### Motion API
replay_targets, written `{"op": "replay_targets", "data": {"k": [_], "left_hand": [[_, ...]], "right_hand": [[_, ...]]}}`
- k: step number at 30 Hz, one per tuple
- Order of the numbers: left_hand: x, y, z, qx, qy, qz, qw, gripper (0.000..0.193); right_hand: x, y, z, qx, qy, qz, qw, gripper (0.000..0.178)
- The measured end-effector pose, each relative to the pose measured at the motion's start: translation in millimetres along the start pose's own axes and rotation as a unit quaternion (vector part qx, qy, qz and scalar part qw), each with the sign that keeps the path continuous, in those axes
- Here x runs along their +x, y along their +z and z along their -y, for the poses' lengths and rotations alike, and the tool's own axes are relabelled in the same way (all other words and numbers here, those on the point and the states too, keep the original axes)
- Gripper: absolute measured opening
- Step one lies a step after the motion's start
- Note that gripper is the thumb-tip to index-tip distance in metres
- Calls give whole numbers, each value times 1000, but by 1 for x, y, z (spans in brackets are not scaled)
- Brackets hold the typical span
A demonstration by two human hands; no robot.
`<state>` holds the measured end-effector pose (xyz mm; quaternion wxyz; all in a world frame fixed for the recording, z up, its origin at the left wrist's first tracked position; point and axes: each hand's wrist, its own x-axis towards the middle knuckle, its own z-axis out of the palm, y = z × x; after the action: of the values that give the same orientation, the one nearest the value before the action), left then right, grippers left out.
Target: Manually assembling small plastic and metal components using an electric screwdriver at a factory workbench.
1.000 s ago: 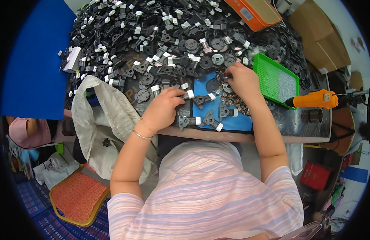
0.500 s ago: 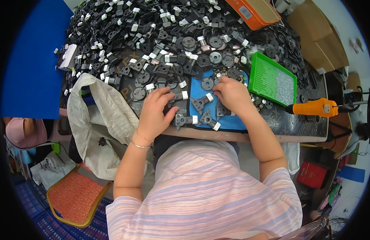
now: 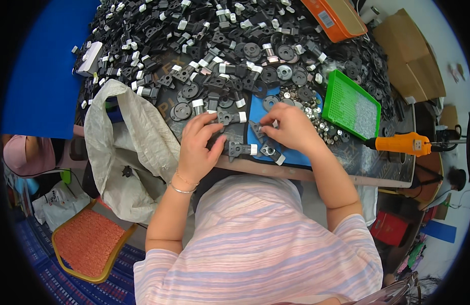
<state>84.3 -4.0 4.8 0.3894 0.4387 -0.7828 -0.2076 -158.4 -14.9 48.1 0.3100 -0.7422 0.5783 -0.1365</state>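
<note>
My left hand rests at the near table edge, its fingers curved and its thumb apart, nothing seen in its grasp. Beside its fingertips lie a black plastic bracket with a white end and a similar bracket. My right hand is over the blue mat, thumb and fingers pinched at another black bracket, partly covered by the hand. Whatever is in the pinch is hidden. Nearer me lies one more white-ended bracket. Small metal caps are scattered beyond the right hand.
A heap of black parts with white ends covers the far table. To the right stand a green tray of small pieces, an orange electric screwdriver, an orange box and a cardboard box. A whitish sack hangs at left.
My right hand has moved left and nearer me, from the metal caps to a bracket on the mat. My left hand has barely moved. The view has shifted slightly.
</note>
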Motion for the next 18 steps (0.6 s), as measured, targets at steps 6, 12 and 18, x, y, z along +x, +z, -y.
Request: {"op": "replay_targets", "data": {"k": [6,12,18], "left_hand": [[-5,-1,5,-10,-14,-22,1000,20],[-6,1,10,-16,-12,-63,998,16],[-7,4,17,-11,-6,-98,995,14]], "right_hand": [[0,5,1,18,-4,-25,1000,22],[0,11,1,-22,-13,-28,999,26],[-3,14,3,-72,-35,-60,995,30]]}}
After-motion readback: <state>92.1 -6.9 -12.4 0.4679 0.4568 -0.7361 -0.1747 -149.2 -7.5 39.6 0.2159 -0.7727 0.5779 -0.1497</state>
